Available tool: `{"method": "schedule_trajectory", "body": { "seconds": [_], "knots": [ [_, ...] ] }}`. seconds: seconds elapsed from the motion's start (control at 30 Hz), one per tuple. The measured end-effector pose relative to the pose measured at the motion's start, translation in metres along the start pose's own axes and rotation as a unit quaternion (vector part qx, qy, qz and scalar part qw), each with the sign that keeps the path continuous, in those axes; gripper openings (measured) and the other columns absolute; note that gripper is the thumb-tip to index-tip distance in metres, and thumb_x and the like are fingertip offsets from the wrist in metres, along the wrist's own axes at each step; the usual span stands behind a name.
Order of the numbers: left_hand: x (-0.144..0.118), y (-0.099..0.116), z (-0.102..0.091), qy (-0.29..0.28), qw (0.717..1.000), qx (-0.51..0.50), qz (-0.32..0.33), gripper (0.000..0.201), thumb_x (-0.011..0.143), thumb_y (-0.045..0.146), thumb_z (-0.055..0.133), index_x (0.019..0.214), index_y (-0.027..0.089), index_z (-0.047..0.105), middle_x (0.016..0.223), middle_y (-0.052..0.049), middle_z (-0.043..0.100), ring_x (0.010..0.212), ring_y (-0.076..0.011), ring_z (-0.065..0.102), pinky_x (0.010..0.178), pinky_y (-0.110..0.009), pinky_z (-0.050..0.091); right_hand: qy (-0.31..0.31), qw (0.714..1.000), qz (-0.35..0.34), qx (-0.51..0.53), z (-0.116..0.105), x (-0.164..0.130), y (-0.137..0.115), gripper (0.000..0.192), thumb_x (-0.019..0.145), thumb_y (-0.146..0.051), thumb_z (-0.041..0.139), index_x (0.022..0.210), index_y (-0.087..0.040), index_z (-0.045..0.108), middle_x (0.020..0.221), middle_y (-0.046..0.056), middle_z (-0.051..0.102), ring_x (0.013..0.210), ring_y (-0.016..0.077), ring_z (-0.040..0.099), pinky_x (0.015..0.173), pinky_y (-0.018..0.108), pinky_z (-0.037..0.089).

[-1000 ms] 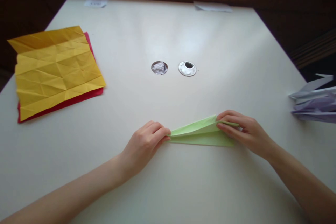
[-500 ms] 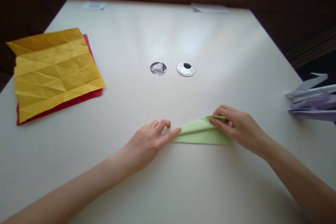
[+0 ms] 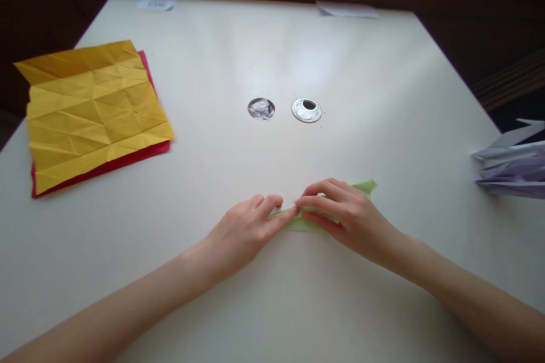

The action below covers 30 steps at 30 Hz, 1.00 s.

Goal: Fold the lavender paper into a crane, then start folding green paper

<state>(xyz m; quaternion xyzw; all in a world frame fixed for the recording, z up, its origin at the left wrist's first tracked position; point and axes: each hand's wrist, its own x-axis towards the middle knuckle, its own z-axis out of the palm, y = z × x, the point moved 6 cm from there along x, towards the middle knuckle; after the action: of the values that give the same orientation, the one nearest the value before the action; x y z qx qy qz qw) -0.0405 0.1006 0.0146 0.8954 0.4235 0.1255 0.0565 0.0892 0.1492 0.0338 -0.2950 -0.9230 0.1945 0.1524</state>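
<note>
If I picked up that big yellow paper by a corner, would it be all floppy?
The yellow paper is probably light, since it looks thin. It would likely flop and bend along the many creases crossing it. If pushed, it might slide over the red paper underneath, as nothing visible holds it down.

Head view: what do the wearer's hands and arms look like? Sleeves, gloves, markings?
Left hand and right hand: no gloves, rings or markings visible. Left forearm and right forearm: slim, bare, no sleeves, watch, bracelet or cables in view. Fingernails too small to judge.
</note>
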Motion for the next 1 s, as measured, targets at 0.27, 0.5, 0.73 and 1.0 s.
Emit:
{"method": "schedule_trajectory", "body": {
  "seconds": [0.27, 0.5, 0.73, 1.0],
  "knots": [
    [-0.013, 0.036, -0.012, 0.077, 0.984, 0.133, 0.088, 0.034, 0.083, 0.011, 0.047, 0.116, 0.004, 0.051, 0.119, -0.012, 0.055, 0.109, -0.0237, 0.05, 0.087, -0.032, 0.045, 0.091, 0.994, -0.003, 0.059, 0.006, -0.006, 0.005, 0.02, 0.08, -0.013, 0.054, 0.096, -0.021, 0.061, 0.083, 0.005, 0.058, 0.079, 0.0145, 0.051, 0.068, 0.03, 0.047],
    [-0.017, 0.037, -0.002, 0.023, 0.99, 0.139, 0.026, 0.041, 0.085, 0.018, 0.046, 0.122, 0.001, 0.045, 0.13, -0.015, 0.045, 0.122, -0.026, 0.04, 0.099, -0.033, 0.04, 0.096, 0.993, -0.002, 0.064, 0.006, -0.007, 0.006, 0.024, 0.078, -0.01, 0.055, 0.098, -0.022, 0.061, 0.083, 0.004, 0.058, 0.078, 0.0146, 0.052, 0.068, 0.031, 0.047],
    [-0.017, 0.022, -0.01, 0.05, 0.999, -0.002, 0.008, 0.037, 0.082, 0.008, 0.048, 0.119, 0.006, 0.048, 0.123, -0.012, 0.053, 0.117, -0.022, 0.045, 0.096, -0.032, 0.042, 0.099, 0.993, 0.0, 0.06, 0.005, -0.008, 0.005, 0.026, 0.075, -0.007, 0.058, 0.097, -0.021, 0.061, 0.083, 0.005, 0.057, 0.078, 0.0145, 0.051, 0.067, 0.03, 0.047],
    [-0.015, -0.036, -0.018, 0.02, 0.951, -0.206, -0.231, 0.004, 0.081, 0.02, 0.054, 0.081, 0.019, 0.058, 0.085, -0.001, 0.057, 0.078, -0.0127, 0.053, 0.067, -0.025, 0.045, 0.097, 0.994, -0.003, 0.044, 0.006, -0.01, 0.005, 0.025, 0.077, -0.01, 0.057, 0.098, -0.023, 0.06, 0.083, 0.004, 0.057, 0.077, 0.0149, 0.052, 0.068, 0.031, 0.046]
  ]
}}
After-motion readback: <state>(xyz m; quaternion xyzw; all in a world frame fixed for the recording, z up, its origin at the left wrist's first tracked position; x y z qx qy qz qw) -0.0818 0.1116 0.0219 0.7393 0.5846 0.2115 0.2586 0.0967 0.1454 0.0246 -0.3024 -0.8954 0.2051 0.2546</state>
